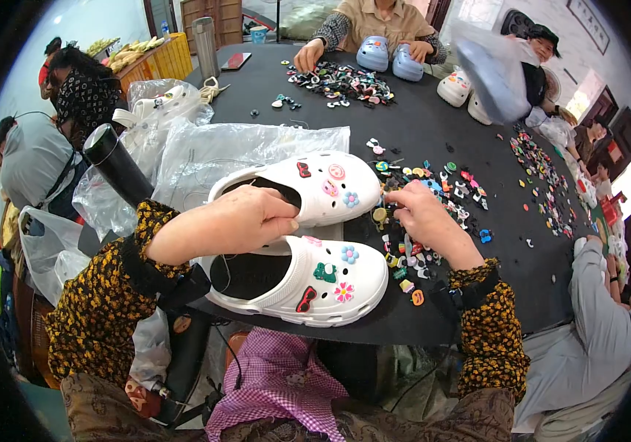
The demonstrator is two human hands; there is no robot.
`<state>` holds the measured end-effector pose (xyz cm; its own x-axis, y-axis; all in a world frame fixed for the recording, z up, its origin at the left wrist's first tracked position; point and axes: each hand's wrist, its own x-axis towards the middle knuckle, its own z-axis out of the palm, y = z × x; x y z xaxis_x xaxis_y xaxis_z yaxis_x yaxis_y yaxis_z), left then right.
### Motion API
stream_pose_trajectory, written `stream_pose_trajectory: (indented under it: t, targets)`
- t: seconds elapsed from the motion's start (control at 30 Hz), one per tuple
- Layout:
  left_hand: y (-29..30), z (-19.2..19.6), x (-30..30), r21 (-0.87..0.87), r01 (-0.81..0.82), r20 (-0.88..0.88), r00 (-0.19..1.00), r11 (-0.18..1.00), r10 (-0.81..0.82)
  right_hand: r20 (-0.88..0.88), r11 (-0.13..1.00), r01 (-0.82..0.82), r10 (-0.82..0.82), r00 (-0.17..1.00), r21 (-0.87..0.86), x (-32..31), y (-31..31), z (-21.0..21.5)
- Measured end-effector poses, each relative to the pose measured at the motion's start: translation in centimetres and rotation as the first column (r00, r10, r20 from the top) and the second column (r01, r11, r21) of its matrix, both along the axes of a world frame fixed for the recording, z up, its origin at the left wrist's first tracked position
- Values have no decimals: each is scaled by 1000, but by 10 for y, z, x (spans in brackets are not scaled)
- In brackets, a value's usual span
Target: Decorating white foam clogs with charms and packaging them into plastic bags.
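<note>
Two white clogs lie side by side on the dark table. My left hand (256, 214) grips the far clog (352, 177) at its foot opening, fingers inside and thumb on the edge. That clog carries red, pink and blue charms. The near clog (363, 287) bears a blue flower, a pink flower, a green charm and a red bow. Just right of the far clog's toe, my right hand (429, 217) reaches over a pile of colourful shoe charms (466, 193). Its index finger points left, apart from the thumb, and I see nothing held between them.
Behind the clogs lies a clear plastic bag (256, 144); a black cylinder (117, 163) stands left. Across the table, a person's hand (308, 57) touches another charm pile (341, 85) near blue clogs (372, 54). More charms (544, 177) spread on the right, where other people sit.
</note>
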<state>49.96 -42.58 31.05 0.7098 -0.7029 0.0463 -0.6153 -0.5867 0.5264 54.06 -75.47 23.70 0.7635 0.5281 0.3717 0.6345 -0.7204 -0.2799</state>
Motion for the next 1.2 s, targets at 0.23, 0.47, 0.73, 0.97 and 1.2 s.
stream_pose_trajectory:
  t: [0.23,0.47,0.73,0.97,1.2]
  targets:
    - [-2,-5,4,7,-40,46,998,999,39,-194,990,68,-43,980,124,-4,-1,16]
    - [-6,5,26,99,-137,-4,990,986,138,-483,880,220,12,875,420,-11,12,31]
    - [-31,18,47,-72,-420,-253,885,905,391,-417,806,159,117,901,570,-12,50,63]
    - [-51,-3,57,-102,-280,-270,932,955,244,-201,879,88,9,980,468,9,63,60]
    - [-47,-5,59,-147,-301,-323,915,942,242,-99,940,58,-26,995,338,14,70,46]
